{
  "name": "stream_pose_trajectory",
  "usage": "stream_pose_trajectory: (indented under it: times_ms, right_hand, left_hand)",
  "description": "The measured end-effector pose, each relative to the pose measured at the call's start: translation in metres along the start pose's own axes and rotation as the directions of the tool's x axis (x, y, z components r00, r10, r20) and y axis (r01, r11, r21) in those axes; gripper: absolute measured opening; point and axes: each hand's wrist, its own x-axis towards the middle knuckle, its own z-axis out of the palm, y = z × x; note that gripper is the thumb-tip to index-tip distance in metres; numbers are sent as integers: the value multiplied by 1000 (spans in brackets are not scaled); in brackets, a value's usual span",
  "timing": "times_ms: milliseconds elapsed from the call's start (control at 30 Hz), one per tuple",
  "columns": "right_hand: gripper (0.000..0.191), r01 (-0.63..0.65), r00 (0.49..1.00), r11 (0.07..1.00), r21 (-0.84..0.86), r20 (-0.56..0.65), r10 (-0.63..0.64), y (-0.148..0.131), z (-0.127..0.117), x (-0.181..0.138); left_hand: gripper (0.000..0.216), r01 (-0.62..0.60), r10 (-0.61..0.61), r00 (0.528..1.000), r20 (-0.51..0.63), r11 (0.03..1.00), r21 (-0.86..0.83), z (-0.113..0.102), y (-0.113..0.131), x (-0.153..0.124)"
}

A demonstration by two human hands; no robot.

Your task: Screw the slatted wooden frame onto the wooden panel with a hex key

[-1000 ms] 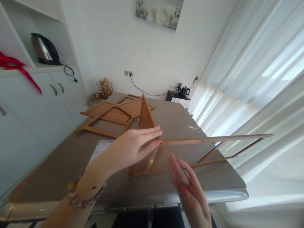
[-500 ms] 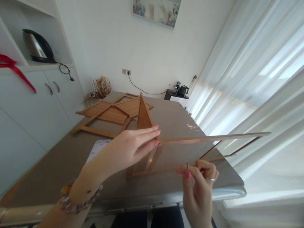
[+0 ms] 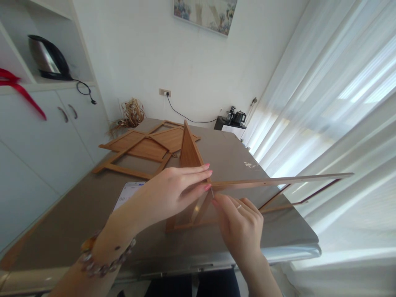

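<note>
My left hand (image 3: 176, 185) is closed over the corner where an upright wooden panel (image 3: 190, 148) meets a wooden frame (image 3: 272, 181). Its fingers lie on top and the thumb presses the front side. My right hand (image 3: 239, 220) pinches a thin metal rod (image 3: 212, 192), whose tip is at that corner, just below my left thumb. Most of the rod is hidden by my fingers, so its exact kind cannot be made out. The frame stands on edge and extends to the right, past the table's side.
Flat wooden frames and panels (image 3: 133, 161) overlap on the grey table (image 3: 222, 152) at the left rear. A phone (image 3: 128, 192) lies partly behind my left forearm. Small metal pieces (image 3: 175, 155) lie near the upright panel. White curtains (image 3: 340, 136) hang along the right.
My right hand has moved left and up, bringing the rod from in front of the frame to the corner. My left hand keeps its grip there.
</note>
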Motion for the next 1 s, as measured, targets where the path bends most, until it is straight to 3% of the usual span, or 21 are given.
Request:
stream_pose_trajectory:
  times_ms: [300, 567, 700, 767, 833, 900, 967, 1000]
  right_hand:
    - [21, -15, 1000, 1000, -1, -20, 15, -1, 4, 0]
    - [26, -52, 997, 994, -100, -54, 47, -8, 4, -1]
    - [32, -149, 987, 986, -72, -78, 143, -18, 8, -2]
    - [35, -258, 965, 965, 56, -41, 260, -25, 10, -1]
    - [39, -428, 902, 847, 315, 91, 421, -31, 12, -1]
    - [44, -588, 798, 580, 564, 289, 528, -36, 15, -2]
    - [47, -664, 706, 312, 680, 431, 562, -38, 20, -5]
    - [47, -675, 676, 225, 703, 465, 572, -38, 23, -7]
  left_hand:
    - [37, -76, 86, 987, 139, 994, -72, -20, -12, 10]
    - [40, -174, 209, 968, 138, 958, -230, -8, -29, 7]
    - [37, -210, 258, 960, 107, 919, -334, 1, -35, 9]
    - [39, -242, 288, 955, 71, 894, -377, 3, -35, 9]
    - [40, -246, 294, 954, 59, 881, -403, 4, -34, 9]
    - [42, -230, 279, 958, 61, 880, -416, 5, -32, 9]
    - [44, -212, 262, 963, 63, 880, -424, 5, -32, 9]
    - [44, -208, 258, 964, 62, 879, -429, 6, -32, 9]
